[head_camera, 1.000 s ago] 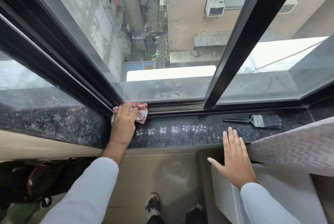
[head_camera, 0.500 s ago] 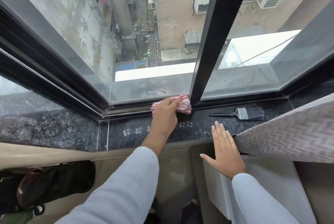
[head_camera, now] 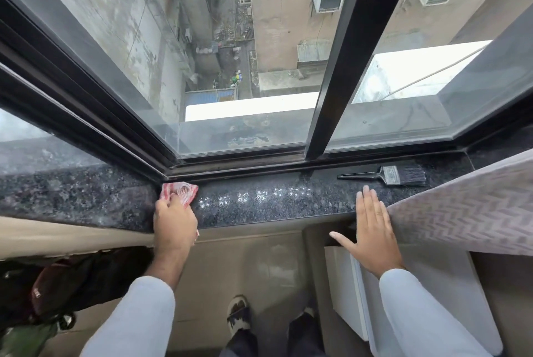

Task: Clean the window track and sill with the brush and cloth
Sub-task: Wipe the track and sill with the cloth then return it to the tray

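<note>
A red-and-white cloth point(head_camera: 181, 191) lies bunched on the dark speckled granite sill point(head_camera: 259, 203), close to the left corner and just in front of the black window track point(head_camera: 259, 167). My left hand point(head_camera: 174, 219) presses down on the cloth and grips it. My right hand point(head_camera: 372, 225) rests flat, fingers spread, on the sill's front edge. A black-handled paintbrush point(head_camera: 386, 175) lies on the sill beyond my right hand, bristles pointing right, untouched.
A black vertical window frame bar point(head_camera: 340, 68) meets the track at centre. A patterned grey curtain point(head_camera: 467, 209) covers the sill's right end. A dark bag point(head_camera: 57, 287) sits low on the left, a white cabinet point(head_camera: 352, 293) below my right hand.
My left hand slid the cloth along the sill to the centre bar, then back left to the corner. My right hand and the brush have stayed in place.
</note>
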`<state>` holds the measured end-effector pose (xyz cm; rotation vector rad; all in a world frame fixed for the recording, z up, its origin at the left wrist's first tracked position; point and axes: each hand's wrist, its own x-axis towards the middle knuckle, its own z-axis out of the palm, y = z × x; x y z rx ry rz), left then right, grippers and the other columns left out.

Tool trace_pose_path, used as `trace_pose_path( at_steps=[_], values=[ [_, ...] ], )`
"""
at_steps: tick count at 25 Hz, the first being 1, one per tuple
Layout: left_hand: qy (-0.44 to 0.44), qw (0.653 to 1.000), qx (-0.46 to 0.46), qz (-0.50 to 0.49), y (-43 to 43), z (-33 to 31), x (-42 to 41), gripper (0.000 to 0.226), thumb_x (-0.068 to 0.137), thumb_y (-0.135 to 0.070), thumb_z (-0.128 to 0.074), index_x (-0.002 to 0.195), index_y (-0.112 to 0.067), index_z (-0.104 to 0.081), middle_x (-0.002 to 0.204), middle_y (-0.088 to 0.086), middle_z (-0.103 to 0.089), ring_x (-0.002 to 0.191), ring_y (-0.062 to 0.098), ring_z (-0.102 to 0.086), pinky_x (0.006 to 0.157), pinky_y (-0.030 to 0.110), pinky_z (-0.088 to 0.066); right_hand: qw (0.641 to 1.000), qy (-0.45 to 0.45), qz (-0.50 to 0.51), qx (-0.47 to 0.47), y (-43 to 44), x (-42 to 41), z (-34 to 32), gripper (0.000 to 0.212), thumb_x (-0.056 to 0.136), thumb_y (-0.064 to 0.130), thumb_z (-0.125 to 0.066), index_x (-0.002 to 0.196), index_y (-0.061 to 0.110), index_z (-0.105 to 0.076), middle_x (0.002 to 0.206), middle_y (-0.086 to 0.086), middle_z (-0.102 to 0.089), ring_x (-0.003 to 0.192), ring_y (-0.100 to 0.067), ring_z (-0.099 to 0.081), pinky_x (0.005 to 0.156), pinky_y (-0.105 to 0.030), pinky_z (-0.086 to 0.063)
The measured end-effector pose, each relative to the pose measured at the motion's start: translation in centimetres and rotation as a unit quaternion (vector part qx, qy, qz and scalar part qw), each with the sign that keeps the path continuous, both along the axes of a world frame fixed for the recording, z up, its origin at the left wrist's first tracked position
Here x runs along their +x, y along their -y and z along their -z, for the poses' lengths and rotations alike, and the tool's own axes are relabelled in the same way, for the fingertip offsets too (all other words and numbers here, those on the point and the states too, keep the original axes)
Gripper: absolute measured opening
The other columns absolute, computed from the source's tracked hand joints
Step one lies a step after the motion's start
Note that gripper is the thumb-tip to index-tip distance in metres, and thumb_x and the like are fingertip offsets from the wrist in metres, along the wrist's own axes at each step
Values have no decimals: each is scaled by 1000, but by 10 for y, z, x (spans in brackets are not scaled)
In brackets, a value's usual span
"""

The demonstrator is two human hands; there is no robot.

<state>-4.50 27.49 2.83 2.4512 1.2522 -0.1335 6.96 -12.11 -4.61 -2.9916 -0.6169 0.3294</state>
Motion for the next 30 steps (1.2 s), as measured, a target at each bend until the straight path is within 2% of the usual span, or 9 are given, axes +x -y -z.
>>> trace_pose_path(
  at_steps=[3,6,9,13,18,22,24,27,30],
  values=[
    [38,998,-40,4,28,3,14,32,102,-10,-53,132,-4,-62,118,19,-55,83,32,-63,56,29,-52,1000,5,5,-1,2,-1,4,122,83,89,-37,164,7,3,176,-13,3,163,-28,3,131,-53,-14],
    [77,993,-80,26,72,2,41,34,101,-9,-50,133,-5,-61,105,8,-60,79,26,-62,71,34,-56,1000,-5,1,-1,2,0,4,125,82,90,-40,163,7,5,176,-12,4,163,-28,5,131,-51,-12],
    [76,986,-86,121,123,3,77,36,95,-3,-52,128,-4,-66,117,18,-66,103,34,-63,96,39,-50,1000,-6,-7,1,7,1,2,124,82,86,-46,164,8,5,176,-11,6,163,-26,6,131,-50,-12],
    [59,973,-109,197,177,9,118,34,95,-3,-49,125,-3,-64,128,17,-65,119,35,-59,107,42,-46,999,-16,-29,-14,12,3,-2,122,83,77,-56,164,8,4,176,-12,5,163,-26,7,133,-50,-15],
    [35,943,-111,311,230,17,124,46,92,-3,-50,138,-4,-56,135,16,-63,125,33,-56,113,41,-44,997,-50,-48,-19,19,9,-13,115,86,51,-69,163,8,5,176,-11,9,163,-25,6,133,-48,-14],
    [68,877,-84,467,262,20,112,53,86,-1,-60,139,0,-57,142,18,-60,129,37,-54,114,41,-40,998,-64,-5,28,22,9,-15,104,83,9,-67,164,7,-1,176,-7,8,163,-22,5,134,-44,-8],
    [4,828,-94,553,261,32,98,44,89,-11,-65,132,-3,-63,134,17,-63,122,38,-57,105,46,-47,998,-56,2,41,28,6,-16,97,85,-7,-56,164,8,-2,176,-7,6,163,-20,4,134,-42,-9],
    [-245,734,-41,632,233,56,59,31,95,-26,-62,118,-8,-72,122,15,-67,116,37,-62,96,48,-54,999,-25,-11,25,42,-5,-21,93,79,-17,-46,163,5,-13,175,-12,-9,163,-24,-8,133,-42,-18],
    [-275,741,-51,611,202,69,36,24,98,-16,-57,116,-7,-71,121,18,-65,116,40,-63,100,47,-53,997,-11,29,66,59,-46,-19,78,84,-12,-52,158,3,-32,170,-12,-30,159,-24,-27,129,-44,-30]
  ],
)
